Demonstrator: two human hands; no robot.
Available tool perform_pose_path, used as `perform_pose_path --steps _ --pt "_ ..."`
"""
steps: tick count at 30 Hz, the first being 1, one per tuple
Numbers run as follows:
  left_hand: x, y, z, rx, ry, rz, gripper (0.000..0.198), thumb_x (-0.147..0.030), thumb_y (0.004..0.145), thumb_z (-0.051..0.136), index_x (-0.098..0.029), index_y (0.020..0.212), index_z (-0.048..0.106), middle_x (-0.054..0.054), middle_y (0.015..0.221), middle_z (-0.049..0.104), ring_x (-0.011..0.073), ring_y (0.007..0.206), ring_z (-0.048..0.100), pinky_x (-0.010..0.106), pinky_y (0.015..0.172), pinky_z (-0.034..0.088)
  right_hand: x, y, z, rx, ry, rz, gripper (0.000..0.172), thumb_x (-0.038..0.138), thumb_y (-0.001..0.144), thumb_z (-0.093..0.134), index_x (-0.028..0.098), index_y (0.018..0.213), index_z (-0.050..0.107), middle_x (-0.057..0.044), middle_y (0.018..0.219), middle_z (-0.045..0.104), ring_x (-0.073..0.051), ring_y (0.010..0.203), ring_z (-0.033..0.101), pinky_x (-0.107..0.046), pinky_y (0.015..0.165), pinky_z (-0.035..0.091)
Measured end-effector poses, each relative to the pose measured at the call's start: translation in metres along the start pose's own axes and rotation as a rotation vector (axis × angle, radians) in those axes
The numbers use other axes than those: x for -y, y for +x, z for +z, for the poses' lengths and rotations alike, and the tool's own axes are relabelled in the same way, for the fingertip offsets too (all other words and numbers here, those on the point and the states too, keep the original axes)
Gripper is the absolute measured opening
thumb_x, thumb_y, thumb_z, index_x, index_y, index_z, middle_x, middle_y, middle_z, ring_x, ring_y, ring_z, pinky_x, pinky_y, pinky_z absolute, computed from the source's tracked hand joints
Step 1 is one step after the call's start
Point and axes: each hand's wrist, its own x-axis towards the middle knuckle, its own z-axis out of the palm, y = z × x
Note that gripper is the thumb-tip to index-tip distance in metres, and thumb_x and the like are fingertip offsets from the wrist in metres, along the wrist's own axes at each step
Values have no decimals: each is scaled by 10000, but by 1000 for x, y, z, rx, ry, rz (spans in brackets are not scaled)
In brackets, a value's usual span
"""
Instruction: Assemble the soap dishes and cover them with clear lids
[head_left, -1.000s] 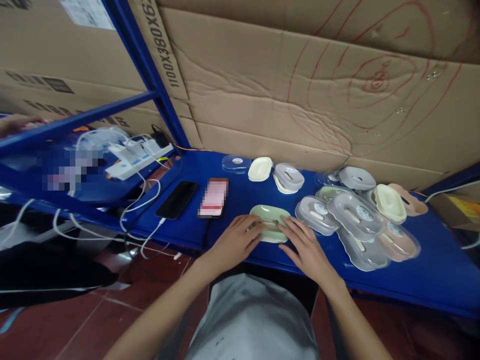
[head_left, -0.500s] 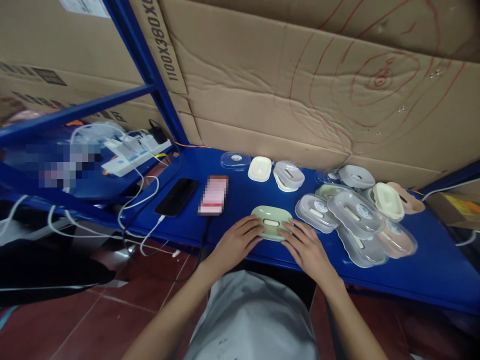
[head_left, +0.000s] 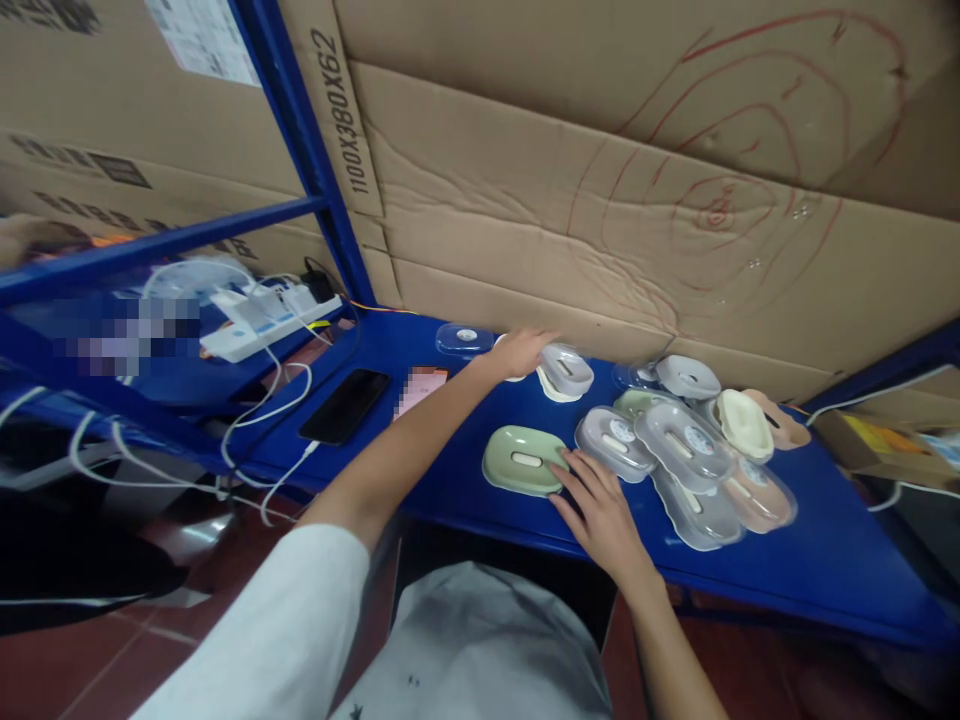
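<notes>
A pale green oval dish (head_left: 517,478) with a cream bar in its middle lies on the blue table. My right hand (head_left: 596,500) rests at the dish's right end, fingers spread and touching its rim. Across the table, my left hand (head_left: 523,352) is over a cream dish (head_left: 500,343) near the cardboard; its fingers are blurred, and whether they grip the dish I cannot tell. Just right of it sits a grey dish (head_left: 571,372) on a cream one. Left of it lies a clear lid (head_left: 463,339) with a round label.
Several grey, cream and peach dishes, some under clear lids (head_left: 684,440), are piled at the right. A black phone (head_left: 345,405) and a second phone (head_left: 424,388) lie at the left. Beyond are a white power strip (head_left: 262,328) and cables. Cardboard (head_left: 480,190) stands behind.
My left hand has left the green dish and reached forward to the cream dish at the back. My right hand stays on the green dish. The view has shifted slightly.
</notes>
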Motion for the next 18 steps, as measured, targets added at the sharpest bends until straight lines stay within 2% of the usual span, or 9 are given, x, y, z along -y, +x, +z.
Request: perform_pose_path --steps 2,4,6,8,11,14,16,18 --pt "12 24 7 39 -11 12 554 -83 902 718 -190 1440 641 119 1511 647 256 1370 638 345 1139 482 0 0 -1 11 -4 23 388 355 1074 578 250 1444 629 -100 1541 604 -306 1428 556 -522 1132 529" --pt "22 35 13 62 -21 16 456 -107 891 751 -221 1331 724 86 1405 727 254 1286 699 326 1080 522 0 0 -2 20 -2 33 385 359 1073 578 250 1439 629 -103 1539 604 -305 1423 563 -521 1129 535" --pt "27 33 14 54 -25 6 349 -148 920 744 -229 1259 765 83 1315 773 266 1221 735 335 1033 551 0 1 -3 31 4 32 386 354 1074 578 246 1441 622 -107 1543 598 -304 1424 562 -527 1141 530" --pt "29 21 10 11 -27 -5 309 -178 973 697 -219 1273 760 102 1307 774 274 1229 731 355 1039 552 1 2 -4 44 15 29 398 347 1074 577 253 1460 603 -110 1551 587 -307 1431 557 -541 1155 522" --pt "22 -18 -6 -78 -31 2 341 -207 1046 609 -200 1375 700 121 1416 715 259 1343 660 385 1144 496 1 0 -4 24 29 62 529 347 1065 593 273 1577 483 -141 1641 473 -337 1498 489 -564 1166 517" --pt "1 -82 -20 -176 -34 32 377 -229 1088 548 -193 1454 634 114 1527 634 240 1435 581 433 1240 423 1 -4 -1 -120 51 122 786 340 1031 651 271 1699 243 -191 1735 268 -381 1575 369 -603 1192 485" --pt "-19 -130 -20 -370 -83 92 380 -252 1086 569 -209 1460 624 111 1497 658 242 1400 614 473 1219 468 0 -6 2 -213 66 128 921 329 1004 696 291 1723 122 -197 1761 175 -398 1593 328 -626 1201 467" --pt "-39 -173 -9 -438 -139 134 394 -232 1084 571 -236 1477 603 98 1465 682 231 1381 632 473 1179 527 -1 -6 5 -237 72 98 989 321 988 719 323 1727 62 -181 1774 136 -402 1603 301 -640 1208 452"
